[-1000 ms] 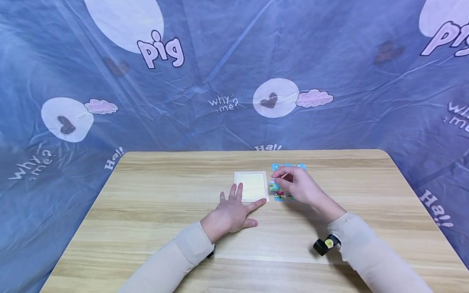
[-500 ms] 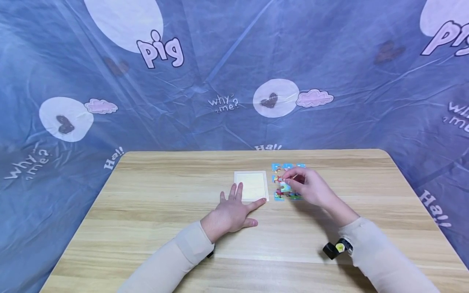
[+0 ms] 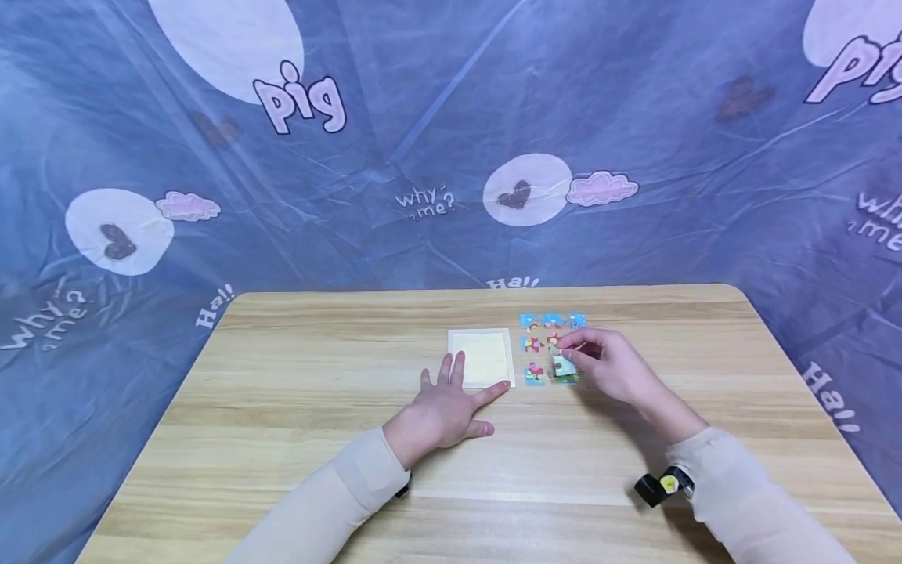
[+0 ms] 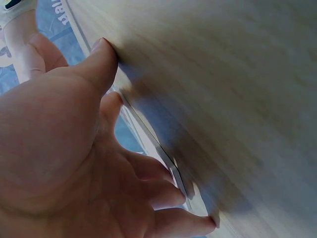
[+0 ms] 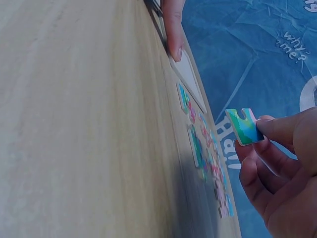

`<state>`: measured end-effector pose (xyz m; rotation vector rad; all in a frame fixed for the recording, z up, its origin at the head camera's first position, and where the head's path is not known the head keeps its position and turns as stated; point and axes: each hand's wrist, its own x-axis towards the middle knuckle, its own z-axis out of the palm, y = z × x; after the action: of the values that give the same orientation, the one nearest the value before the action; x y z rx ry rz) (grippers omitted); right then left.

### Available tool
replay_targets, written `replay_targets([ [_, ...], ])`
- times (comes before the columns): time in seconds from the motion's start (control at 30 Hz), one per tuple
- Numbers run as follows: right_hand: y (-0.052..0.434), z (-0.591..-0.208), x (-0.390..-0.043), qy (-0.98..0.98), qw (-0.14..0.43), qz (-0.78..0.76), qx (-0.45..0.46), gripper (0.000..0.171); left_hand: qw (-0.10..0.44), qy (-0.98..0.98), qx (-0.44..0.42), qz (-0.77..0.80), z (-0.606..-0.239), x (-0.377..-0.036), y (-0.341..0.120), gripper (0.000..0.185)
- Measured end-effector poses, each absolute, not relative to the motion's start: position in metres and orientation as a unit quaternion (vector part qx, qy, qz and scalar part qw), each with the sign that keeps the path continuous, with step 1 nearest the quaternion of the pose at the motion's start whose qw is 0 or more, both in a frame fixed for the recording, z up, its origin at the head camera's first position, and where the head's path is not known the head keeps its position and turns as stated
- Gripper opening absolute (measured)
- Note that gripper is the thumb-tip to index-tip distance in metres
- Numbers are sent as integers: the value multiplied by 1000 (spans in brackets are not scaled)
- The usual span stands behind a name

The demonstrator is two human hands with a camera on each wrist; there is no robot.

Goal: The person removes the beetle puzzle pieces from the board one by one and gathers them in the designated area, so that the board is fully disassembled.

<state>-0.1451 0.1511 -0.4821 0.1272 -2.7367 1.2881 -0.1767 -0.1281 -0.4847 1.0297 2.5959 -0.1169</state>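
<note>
A square white puzzle tray (image 3: 486,359) lies on the table. My left hand (image 3: 445,411) rests across its near left edge with fingers spread, the index fingertip at the near right corner. In the left wrist view, those fingers touch the tray's edge and the table. Between thumb and fingers, my right hand (image 3: 616,368) pinches a green and blue jigsaw piece (image 5: 245,130), raised above the table. Several other jigsaw pieces (image 3: 533,345) lie in loose rows right of the tray; the held piece and right hand cover part of them.
The light wooden table (image 3: 317,376) ends at a far edge just behind the pieces. A blue printed cloth (image 3: 395,117) hangs behind and at both sides. A black wrist camera (image 3: 655,487) sits under the right sleeve.
My right hand has moved right, away from the tray, carrying the pinched jigsaw piece over the loose pieces and uncovering those on the left. The left hand has stayed on the tray.
</note>
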Motion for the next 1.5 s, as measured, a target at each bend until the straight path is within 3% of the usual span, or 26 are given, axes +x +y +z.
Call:
replay_targets([
  [1.5,186,-506,-133,-925,51,376,-25,14,171,916,360,-44,-486,-176,-128,66],
])
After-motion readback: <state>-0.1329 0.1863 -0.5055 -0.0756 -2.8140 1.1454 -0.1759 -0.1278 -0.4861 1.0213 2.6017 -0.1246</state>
